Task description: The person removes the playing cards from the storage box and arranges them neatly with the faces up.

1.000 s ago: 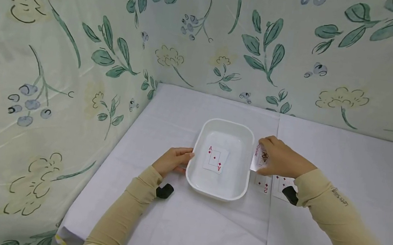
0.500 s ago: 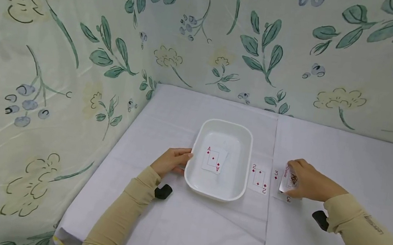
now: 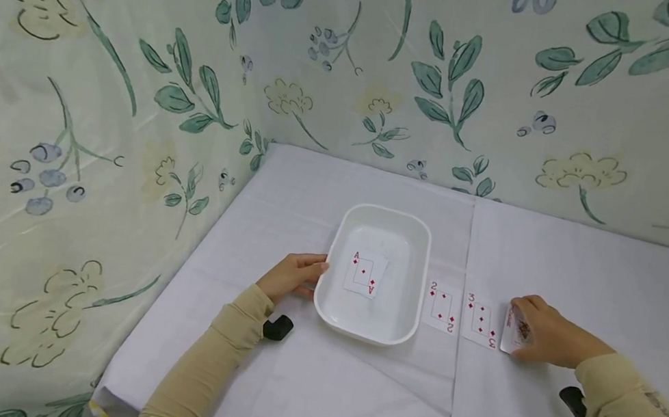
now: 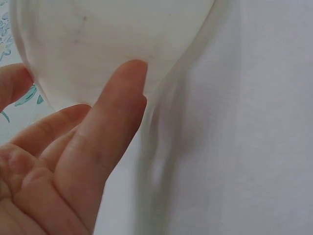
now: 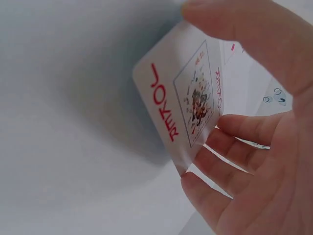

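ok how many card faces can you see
4: the ace in the tray, the 2 just outside it, the 3 right of the 2, and the joker in the right hand. More may be hidden beneath these.

The left arm [image 3: 213, 353] slants forward and inward, its left hand [image 3: 291, 276] gripping, thumb held long. The right arm [image 3: 641, 402] extends inward from the right, its right hand [image 3: 555, 335] pinching between thumb and bent fingers [image 5: 222, 159].
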A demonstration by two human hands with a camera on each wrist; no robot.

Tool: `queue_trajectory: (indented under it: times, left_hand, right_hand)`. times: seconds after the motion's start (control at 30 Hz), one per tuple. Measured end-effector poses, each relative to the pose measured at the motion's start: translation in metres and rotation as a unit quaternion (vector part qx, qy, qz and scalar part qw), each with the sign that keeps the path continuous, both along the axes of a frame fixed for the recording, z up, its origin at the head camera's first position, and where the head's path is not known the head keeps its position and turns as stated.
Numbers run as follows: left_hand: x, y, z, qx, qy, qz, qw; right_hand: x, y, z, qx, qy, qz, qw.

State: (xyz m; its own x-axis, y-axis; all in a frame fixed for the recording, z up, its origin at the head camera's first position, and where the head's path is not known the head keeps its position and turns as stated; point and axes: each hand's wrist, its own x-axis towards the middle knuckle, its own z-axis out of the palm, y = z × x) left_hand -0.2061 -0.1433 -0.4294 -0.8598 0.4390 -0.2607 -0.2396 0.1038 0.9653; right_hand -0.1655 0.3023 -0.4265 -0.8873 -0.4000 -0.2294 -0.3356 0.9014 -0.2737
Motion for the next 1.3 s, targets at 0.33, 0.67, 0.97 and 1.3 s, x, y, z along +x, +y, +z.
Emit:
queue_trajectory:
  times: [0.33, 0.67, 0.97, 1.3]
  left_hand:
    - [-0.007, -0.001, -0.020, 0.006, 0.011, 0.014, 0.9998]
    - [-0.008, 0.000, -0.023, 0.005, 0.008, 0.014, 0.9999]
    - [-0.001, -0.001, -0.002, 0.008, 0.008, -0.004, 0.9999]
    - [-0.003, -0.001, -0.006, 0.007, 0.004, -0.004, 1.0000]
  right_hand:
    - [0.000, 0.002, -0.010, 0.003, -0.017, -0.011, 0.9998]
    - [0.003, 0.003, -0.008, -0.003, -0.022, -0.008, 0.9997]
    - [0.000, 0.001, -0.004, 0.006, -0.018, -0.011, 0.9998]
    - [-0.008, -0.002, 0.011, 0.016, -0.003, -0.024, 0.9996]
